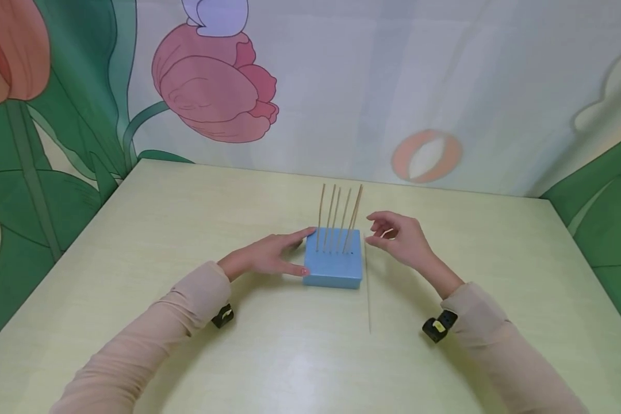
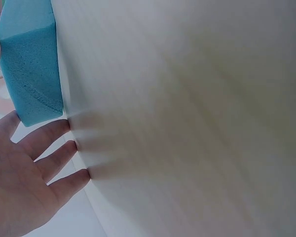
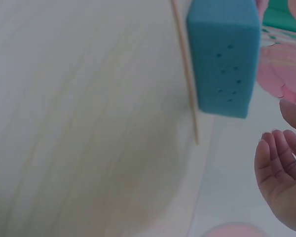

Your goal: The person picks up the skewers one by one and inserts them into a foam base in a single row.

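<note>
A blue foam block point(image 1: 333, 265) sits on the table, with several thin wooden sticks point(image 1: 319, 218) standing in a row in its top. My left hand point(image 1: 269, 254) is spread at the block's left side, thumb at the near corner and index finger at the far one. In the left wrist view its other fingers rest past the block's end point(image 2: 34, 74), tips down at the tabletop. Just right of the block, one wooden stick point(image 1: 368, 293) lies flat. Above its far end hovers my right hand point(image 1: 401, 236), fingers loosely bent, thumb and index finger apart, holding nothing.
The pale table point(image 1: 196, 356) reaches back to a curtain point(image 1: 341, 92) printed with flowers. Small holes point(image 3: 229, 69) show in the block's side in the right wrist view. A black wrist camera point(image 1: 439, 326) hangs under the right sleeve, another point(image 1: 222, 315) under the left.
</note>
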### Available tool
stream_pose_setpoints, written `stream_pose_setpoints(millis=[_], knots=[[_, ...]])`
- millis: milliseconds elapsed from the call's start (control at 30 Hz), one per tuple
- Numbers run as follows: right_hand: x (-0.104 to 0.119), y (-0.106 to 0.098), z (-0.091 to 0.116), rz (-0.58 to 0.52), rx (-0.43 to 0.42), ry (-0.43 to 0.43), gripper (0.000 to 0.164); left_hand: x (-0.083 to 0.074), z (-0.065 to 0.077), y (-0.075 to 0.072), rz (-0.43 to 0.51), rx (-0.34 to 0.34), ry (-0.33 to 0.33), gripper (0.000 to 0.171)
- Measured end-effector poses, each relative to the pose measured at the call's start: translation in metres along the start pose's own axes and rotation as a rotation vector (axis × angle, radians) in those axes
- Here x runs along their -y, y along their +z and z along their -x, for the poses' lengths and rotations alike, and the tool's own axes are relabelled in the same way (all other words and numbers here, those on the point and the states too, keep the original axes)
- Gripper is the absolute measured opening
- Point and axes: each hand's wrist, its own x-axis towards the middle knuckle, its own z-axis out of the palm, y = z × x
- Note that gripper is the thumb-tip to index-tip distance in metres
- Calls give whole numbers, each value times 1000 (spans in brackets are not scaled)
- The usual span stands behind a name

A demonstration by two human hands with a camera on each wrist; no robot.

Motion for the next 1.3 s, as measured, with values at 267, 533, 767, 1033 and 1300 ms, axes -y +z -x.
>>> stream_pose_setpoints(millis=[267, 533, 767, 1033, 1300], knots=[[-24, -1, -7, 109, 169, 85, 58, 1, 0, -1, 9, 3, -3, 90], [-40, 5, -12, 195, 300, 134, 74, 1, 1, -1, 4, -2, -1, 90], [-44, 9, -11, 305, 426, 212, 90, 2, 1, -1, 13, -2, 8, 90], [-42, 8, -9, 322, 418, 198, 85, 2, 0, -1, 11, -1, -2, 90], [-41, 7, -8, 246, 394, 226, 79, 1, 0, -1, 5, -6, -4, 90]])
